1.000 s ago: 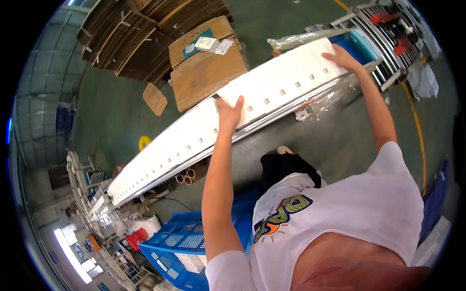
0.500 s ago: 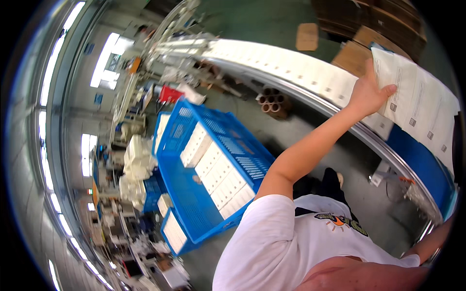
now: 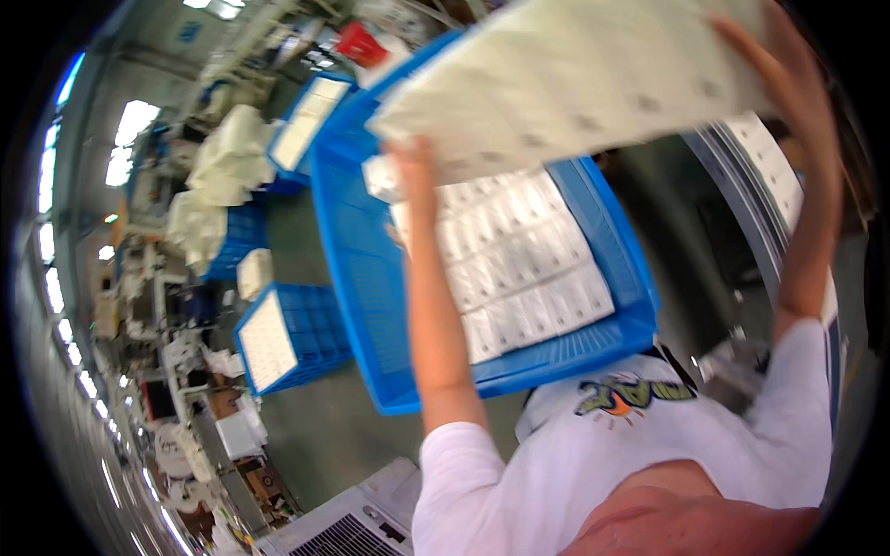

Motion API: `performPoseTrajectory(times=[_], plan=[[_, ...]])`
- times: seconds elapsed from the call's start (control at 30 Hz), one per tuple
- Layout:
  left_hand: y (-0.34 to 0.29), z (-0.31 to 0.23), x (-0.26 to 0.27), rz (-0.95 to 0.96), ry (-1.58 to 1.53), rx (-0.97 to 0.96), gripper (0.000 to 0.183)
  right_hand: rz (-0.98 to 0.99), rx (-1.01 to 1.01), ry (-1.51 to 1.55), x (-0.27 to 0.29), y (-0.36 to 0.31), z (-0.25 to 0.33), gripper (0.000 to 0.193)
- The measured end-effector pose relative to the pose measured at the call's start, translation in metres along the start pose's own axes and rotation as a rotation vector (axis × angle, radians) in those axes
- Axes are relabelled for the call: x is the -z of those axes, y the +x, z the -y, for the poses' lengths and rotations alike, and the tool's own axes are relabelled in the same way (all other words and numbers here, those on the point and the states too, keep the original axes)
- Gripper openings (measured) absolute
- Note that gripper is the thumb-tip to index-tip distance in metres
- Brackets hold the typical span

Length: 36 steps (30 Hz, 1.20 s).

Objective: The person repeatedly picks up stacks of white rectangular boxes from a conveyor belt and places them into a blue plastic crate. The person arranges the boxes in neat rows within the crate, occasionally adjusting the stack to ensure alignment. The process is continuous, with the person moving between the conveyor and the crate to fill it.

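A long row of white soft packs (image 3: 575, 88), pressed side by side, hangs between my two hands above a large blue plastic crate (image 3: 366, 320). My left hand (image 3: 415, 176) grips the row's left end, fingers bent around its lower corner. At the other end, higher up and to the right, my right hand (image 3: 788, 83) presses against the last pack; motion blurs it slightly. Inside the crate, several rows of similar white packs (image 3: 524, 246) cover the right part of the bottom. The raised row hides the crate's far side.
To the right runs a conveyor with a metal edge (image 3: 742, 181), with white packs (image 3: 768, 157) on it. Left of the crate stand smaller blue crates (image 3: 315, 324) filled with white packs. A red container (image 3: 360, 44) is farther back. A grey vented machine (image 3: 357, 519) is at the lower edge.
My view has swung left from the conveyor to the crate. The row of packs, held at the conveyor before, is now lifted over the crate between both hands.
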<state>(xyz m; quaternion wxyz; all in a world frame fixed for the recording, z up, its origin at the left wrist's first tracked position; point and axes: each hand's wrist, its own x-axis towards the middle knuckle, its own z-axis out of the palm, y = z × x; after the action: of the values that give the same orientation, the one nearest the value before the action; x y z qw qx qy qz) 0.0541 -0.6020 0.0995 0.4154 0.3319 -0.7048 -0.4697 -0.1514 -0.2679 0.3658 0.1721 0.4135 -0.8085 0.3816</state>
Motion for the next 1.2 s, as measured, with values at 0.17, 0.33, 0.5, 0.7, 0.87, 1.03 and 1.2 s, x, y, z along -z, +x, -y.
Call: performPoseTrajectory(times=[0.17,0.33,0.5,0.7,0.87,1.03,1.2], plan=[[0.013,0.096,0.131,-0.121,-0.432,0.211,0.044,0.178,0.21,0.017,-0.253,0.01,0.021,0.052],[-0.011,0.223,0.167,-0.06,-0.012,0.424,0.049,0.542,-0.244,0.115,-0.407,-0.056,-0.024,0.054],[0.019,0.301,0.148,0.02,0.143,0.47,0.06,0.65,-0.402,0.122,-0.513,-0.081,-0.099,0.058],[0.081,0.374,0.118,0.152,0.59,0.453,0.084,0.828,0.283,-0.71,-0.594,-0.089,-0.144,0.041],[0.057,0.366,0.123,0.059,0.927,0.447,0.076,0.961,0.273,-0.797,-0.6,-0.084,-0.119,0.04],[0.036,0.257,0.038,-0.085,0.891,0.039,0.051,1.036,0.204,-0.448,-0.505,-0.035,-0.056,0.018],[-0.026,0.129,-0.053,0.127,0.175,-0.103,0.042,0.415,0.428,0.025,-0.31,-0.037,-0.027,0.014]])
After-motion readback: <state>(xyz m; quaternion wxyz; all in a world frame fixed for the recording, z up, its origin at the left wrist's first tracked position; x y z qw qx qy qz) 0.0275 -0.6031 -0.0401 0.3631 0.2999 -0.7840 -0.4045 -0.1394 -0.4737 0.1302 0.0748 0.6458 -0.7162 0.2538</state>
